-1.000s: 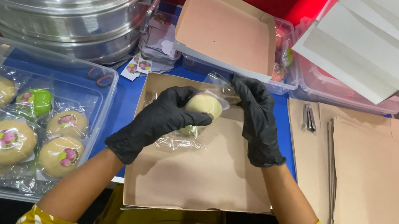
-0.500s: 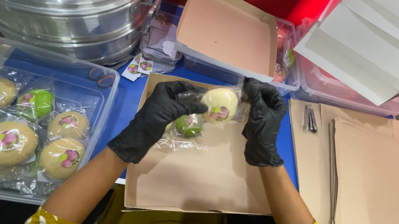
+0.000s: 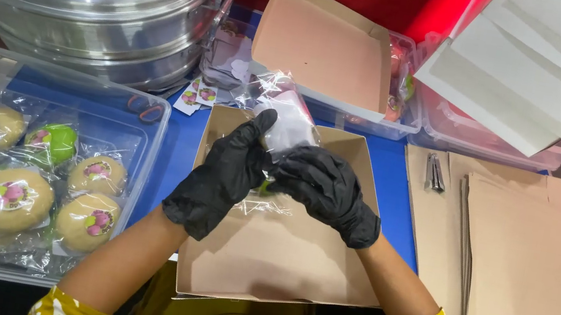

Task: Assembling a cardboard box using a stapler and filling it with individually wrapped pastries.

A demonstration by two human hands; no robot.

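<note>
Over the open brown box (image 3: pixel 278 257) on the blue table (image 3: pixel 179 143), both black-gloved hands meet. The left hand (image 3: pixel 224 174) and right hand (image 3: pixel 325 188) close their fingers on a clear plastic bag (image 3: pixel 288 116) sticking up toward the far side.

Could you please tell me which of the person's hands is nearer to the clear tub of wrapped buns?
Left. The left hand is over the open cardboard box, beside the clear tub; the right hand lies farther away across the box.
</note>
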